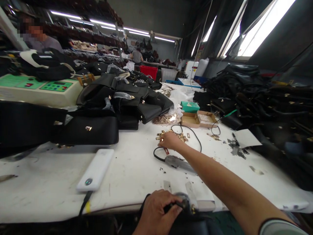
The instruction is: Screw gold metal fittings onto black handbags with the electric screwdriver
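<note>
At the table's front edge my left hand (pixel 160 209) is closed on a black bag (pixel 202 225), gripping a dark edge or strap of it between thumb and fingers. Clear plastic and a small gold fitting (pixel 193 209) show beside the fingertips. Stretched out over the table, my right hand (pixel 169 140) has its fingers pinched together at a pile of gold metal fittings (pixel 181 137). A small gold glint shows at its fingertips. Just below that hand lies a grey corded tool (pixel 179 162), its black cable looping around.
A white power bank (pixel 96 169) with a cable lies left. Black bags (pixel 88 129) are heaped behind it, near a machine with green panels (pixel 46 86). Cardboard boxes (pixel 190 120) stand beyond the fittings. Dark leather pieces (pixel 244 98) pile up right. Other people are farther back.
</note>
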Action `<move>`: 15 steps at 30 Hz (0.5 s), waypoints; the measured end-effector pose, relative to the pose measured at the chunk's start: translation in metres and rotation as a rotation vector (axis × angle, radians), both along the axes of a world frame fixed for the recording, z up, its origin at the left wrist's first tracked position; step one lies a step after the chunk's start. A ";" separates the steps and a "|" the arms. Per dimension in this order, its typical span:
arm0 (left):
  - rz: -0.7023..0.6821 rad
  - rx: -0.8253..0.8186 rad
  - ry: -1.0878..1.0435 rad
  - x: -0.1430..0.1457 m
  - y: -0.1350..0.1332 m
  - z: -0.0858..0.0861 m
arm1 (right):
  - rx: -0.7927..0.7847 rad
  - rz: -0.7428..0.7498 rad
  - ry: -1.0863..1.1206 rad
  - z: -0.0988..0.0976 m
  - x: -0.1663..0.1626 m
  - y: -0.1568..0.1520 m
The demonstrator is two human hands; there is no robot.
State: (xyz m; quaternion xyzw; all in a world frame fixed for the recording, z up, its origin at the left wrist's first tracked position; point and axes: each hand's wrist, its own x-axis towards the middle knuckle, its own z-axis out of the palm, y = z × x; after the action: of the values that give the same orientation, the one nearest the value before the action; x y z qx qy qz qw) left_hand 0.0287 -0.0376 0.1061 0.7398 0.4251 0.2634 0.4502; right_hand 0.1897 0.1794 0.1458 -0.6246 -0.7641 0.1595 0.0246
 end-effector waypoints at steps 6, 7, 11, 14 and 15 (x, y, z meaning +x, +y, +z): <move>0.021 -0.066 0.002 -0.001 0.001 0.001 | -0.005 -0.036 0.050 -0.004 0.000 0.001; 0.025 -0.068 0.003 -0.001 0.001 0.000 | 0.001 -0.042 0.091 -0.001 0.002 -0.001; 0.014 -0.055 -0.019 0.000 0.001 -0.002 | -0.003 -0.074 0.316 0.014 0.017 -0.019; 0.043 -0.069 -0.045 0.002 0.001 -0.001 | -0.087 -0.159 0.785 0.021 0.029 -0.044; 0.059 -0.082 -0.051 0.003 0.000 0.001 | -0.131 -0.192 0.990 0.023 0.032 -0.055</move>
State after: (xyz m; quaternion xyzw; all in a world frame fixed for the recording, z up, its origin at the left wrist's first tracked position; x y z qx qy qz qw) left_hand 0.0313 -0.0375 0.1072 0.7008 0.4458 0.2775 0.4828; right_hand 0.2222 0.1239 0.1686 -0.5418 -0.5882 0.4812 0.3592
